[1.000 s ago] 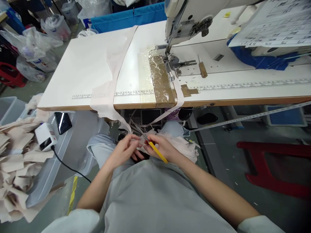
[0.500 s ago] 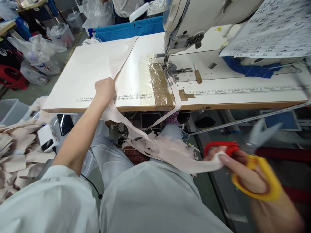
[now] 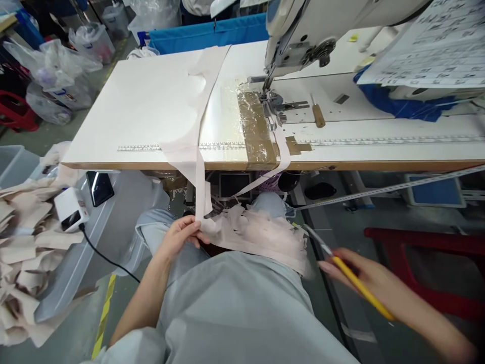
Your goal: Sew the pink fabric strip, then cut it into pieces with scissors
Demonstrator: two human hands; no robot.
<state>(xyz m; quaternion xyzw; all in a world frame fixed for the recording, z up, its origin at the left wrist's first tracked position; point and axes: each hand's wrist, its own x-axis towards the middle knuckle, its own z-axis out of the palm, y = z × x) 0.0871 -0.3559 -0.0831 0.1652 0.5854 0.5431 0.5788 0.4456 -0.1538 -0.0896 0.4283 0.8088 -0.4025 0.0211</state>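
My left hand (image 3: 184, 234) pinches the end of a pale pink fabric strip (image 3: 200, 174), which runs up over the table's front edge and lies across the tabletop. A heap of pale pink cut fabric pieces (image 3: 261, 235) rests on my lap, close to that hand. To the right of the heap, my right hand (image 3: 348, 270) grips a pair of scissors (image 3: 358, 283) with yellow on the handle, seen edge-on, blades toward the heap. A narrow pale band (image 3: 281, 149) hangs from the sewing machine (image 3: 299, 38) over the table edge and down toward my lap.
A wood-handled tool (image 3: 318, 116) lies on the white table (image 3: 140, 101) near the machine. At left, a plastic bin (image 3: 102, 237) stands by piled fabric pieces (image 3: 26, 253), with a phone (image 3: 99, 188) and a white device (image 3: 71, 209). A red stool frame (image 3: 386, 237) is at right.
My left hand has moved from the tabletop down to my lap, now on the strip's end. My right hand let go of the fabric and swung left with the scissors, turning them edge-on.
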